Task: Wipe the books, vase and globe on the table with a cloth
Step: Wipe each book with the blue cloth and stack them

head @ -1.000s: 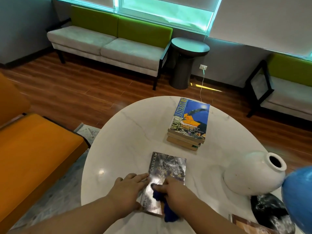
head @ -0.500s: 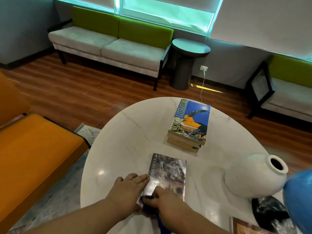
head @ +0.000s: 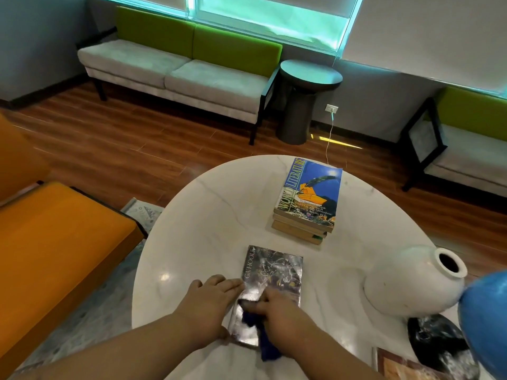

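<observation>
A dark glossy book (head: 275, 272) lies flat near the front of the round white marble table (head: 208, 231). My left hand (head: 210, 303) rests flat along the book's left edge with fingers straight. My right hand (head: 279, 314) presses a dark blue cloth (head: 263, 338) onto the near part of the cover, fingers curled around it. A stack of books (head: 308, 200) with a blue cover on top sits farther back. On the right stands a white vase (head: 411, 281), tilted, next to the blue globe (head: 485, 319) on its black base (head: 439, 344).
Another book (head: 397, 366) shows at the table's front right edge. An orange seat (head: 55, 248) is close on the left. Across the wooden floor are a green-backed sofa (head: 181, 69), a dark round side table (head: 307, 97) and a second chair (head: 466, 144).
My right hand slid the cloth back toward me and then forward again over the near part of the dark book. The left hand stayed put.
</observation>
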The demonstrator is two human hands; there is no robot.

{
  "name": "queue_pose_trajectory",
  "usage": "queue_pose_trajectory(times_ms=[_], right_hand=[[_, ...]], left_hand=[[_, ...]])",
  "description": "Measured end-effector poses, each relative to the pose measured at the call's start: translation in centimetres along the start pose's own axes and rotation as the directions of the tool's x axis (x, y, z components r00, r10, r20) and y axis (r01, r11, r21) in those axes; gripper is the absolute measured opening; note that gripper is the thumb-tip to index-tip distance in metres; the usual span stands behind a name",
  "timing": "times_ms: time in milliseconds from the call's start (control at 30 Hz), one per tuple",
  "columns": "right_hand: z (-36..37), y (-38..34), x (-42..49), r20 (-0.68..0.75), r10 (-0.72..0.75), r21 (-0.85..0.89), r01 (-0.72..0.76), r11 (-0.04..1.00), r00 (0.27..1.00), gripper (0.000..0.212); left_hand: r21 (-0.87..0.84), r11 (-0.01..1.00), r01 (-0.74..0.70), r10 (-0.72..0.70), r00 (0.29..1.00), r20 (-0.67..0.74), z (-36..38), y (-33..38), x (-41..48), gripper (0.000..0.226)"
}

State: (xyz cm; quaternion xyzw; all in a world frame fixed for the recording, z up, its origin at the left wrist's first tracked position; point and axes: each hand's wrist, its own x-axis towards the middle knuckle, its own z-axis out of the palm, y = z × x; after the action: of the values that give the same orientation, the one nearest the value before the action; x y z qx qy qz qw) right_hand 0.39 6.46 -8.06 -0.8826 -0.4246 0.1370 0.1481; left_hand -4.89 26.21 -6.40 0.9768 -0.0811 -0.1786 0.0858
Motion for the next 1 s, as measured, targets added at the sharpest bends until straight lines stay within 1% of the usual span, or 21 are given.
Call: queue_pose_trajectory(times_ms=[67, 100, 200, 267, 300, 333, 400, 433, 500, 533, 600, 633, 733, 767, 800, 833, 867, 900, 933, 967, 1000], right_hand=[[0.6, 0.9, 0.0, -0.073, 0.140, -0.004, -0.140, 0.990, 0.988, 0.034], [1.0, 0.7, -0.3, -0.081, 0.129, -0.029, -0.132, 0.991, 0.988, 0.034], [1.4, -0.8, -1.6, 0.080, -0.019, -0.034, 0.022, 0.999, 0.997, 0.047], [1.1, -0.5, -2.3, 0.041, -0.047, 0.048, 0.045, 0.998, 0.998, 0.024], [0.9, 0.1, -2.2, 0.022, 0.038, 0.083, -0.039, 0.996, 0.999, 0.016], [0.8, 0.7, -2.3, -0.016, 0.154, 0.120, -0.151, 0.981, 0.988, 0.016], [-0.2, 1.1, -3.1, -0.054, 0.373, 0.219, -0.354, 0.909, 0.926, 0.039], [-0.2, 1.0, -2.8, -0.056, 0.415, 0.280, -0.384, 0.880, 0.908, 0.043], [-0.1, -0.1, -2.6, -0.009, 0.419, 0.314, -0.395, 0.863, 0.908, 0.040], [0.5, -0.6, -3.1, -0.005, 0.369, 0.279, -0.353, 0.893, 0.929, 0.033], [0.3, -1.4, -3.4, 0.116, 0.318, 0.296, -0.339, 0.893, 0.941, 0.018], [-0.1, -1.0, -3.5, 0.120, 0.326, 0.286, -0.347, 0.893, 0.938, 0.020], [-1.2, 1.8, -2.6, 0.109, 0.471, 0.378, -0.475, 0.795, 0.875, 0.025], [-1.4, 2.8, -2.4, 0.126, 0.559, 0.421, -0.555, 0.718, 0.819, 0.031], [-1.5, 3.2, -2.4, 0.072, 0.587, 0.399, -0.563, 0.724, 0.806, 0.038], [-1.4, 2.8, -2.4, 0.059, 0.602, 0.368, -0.578, 0.729, 0.797, 0.038], [-1.7, 1.7, -2.7, 0.036, 0.539, 0.347, -0.516, 0.783, 0.842, 0.027], [-1.6, 0.4, -2.9, 0.074, 0.454, 0.337, -0.451, 0.827, 0.888, 0.015], [-1.3, -0.8, -3.0, 0.119, 0.326, 0.253, -0.346, 0.903, 0.938, 0.027], [-1.5, -1.8, -3.4, 0.202, 0.225, 0.167, -0.260, 0.951, 0.953, 0.040], [-1.6, -2.2, -3.9, 0.260, 0.180, 0.160, -0.226, 0.961, 0.949, 0.044]], left_hand=[[0.008, 1.000, 0.006, -0.006, 1.000, -0.001, -0.1, 0.1, 0.0, 0.098], [0.011, 1.000, 0.006, -0.006, 1.000, -0.002, -0.2, 0.1, 0.0, 0.097], [0.014, 1.000, 0.006, -0.006, 1.000, 0.005, -0.3, 0.1, -0.1, 0.097], [0.012, 1.000, 0.008, -0.008, 1.000, 0.005, -0.3, 0.1, 0.0, 0.098], [0.010, 1.000, 0.008, -0.008, 1.000, 0.009, -0.3, 0.1, 0.0, 0.098], [0.008, 1.000, 0.007, -0.007, 1.000, 0.013, -0.3, 0.1, 0.0, 0.099], [0.009, 1.000, 0.005, -0.005, 1.000, 0.015, -0.3, 0.1, 0.0, 0.100], [0.008, 1.000, 0.005, -0.005, 1.000, 0.013, -0.3, 0.1, 0.0, 0.100], [0.002, 1.000, 0.007, -0.007, 1.000, 0.015, -0.3, 0.2, -0.1, 0.100], [-0.003, 1.000, 0.007, -0.007, 1.000, 0.014, -0.4, 0.2, -0.1, 0.099], [-0.011, 1.000, 0.008, -0.008, 1.000, 0.009, -0.4, 0.3, -0.1, 0.099], [-0.013, 1.000, 0.009, -0.009, 1.000, 0.008, -0.4, 0.3, -0.1, 0.099], [-0.012, 1.000, 0.010, -0.010, 1.000, 0.011, -0.3, 0.3, -0.1, 0.100], [-0.012, 1.000, 0.011, -0.011, 1.000, 0.011, -0.3, 0.3, -0.1, 0.100], [-0.013, 1.000, 0.013, -0.013, 1.000, 0.010, -0.3, 0.3, -0.1, 0.100], [-0.014, 1.000, 0.014, -0.014, 1.000, 0.012, -0.3, 0.3, -0.1, 0.100], [-0.015, 1.000, 0.015, -0.015, 1.000, 0.013, -0.3, 0.3, -0.1, 0.100], [-0.016, 1.000, 0.015, -0.015, 1.000, 0.014, -0.3, 0.3, -0.2, 0.100], [-0.016, 1.000, 0.012, -0.012, 1.000, 0.013, -0.3, 0.3, -0.2, 0.099], [-0.014, 1.000, 0.008, -0.008, 1.000, 0.012, -0.3, 0.3, -0.2, 0.098], [-0.013, 1.000, 0.006, -0.006, 1.000, 0.010, -0.4, 0.4, -0.2, 0.097]])
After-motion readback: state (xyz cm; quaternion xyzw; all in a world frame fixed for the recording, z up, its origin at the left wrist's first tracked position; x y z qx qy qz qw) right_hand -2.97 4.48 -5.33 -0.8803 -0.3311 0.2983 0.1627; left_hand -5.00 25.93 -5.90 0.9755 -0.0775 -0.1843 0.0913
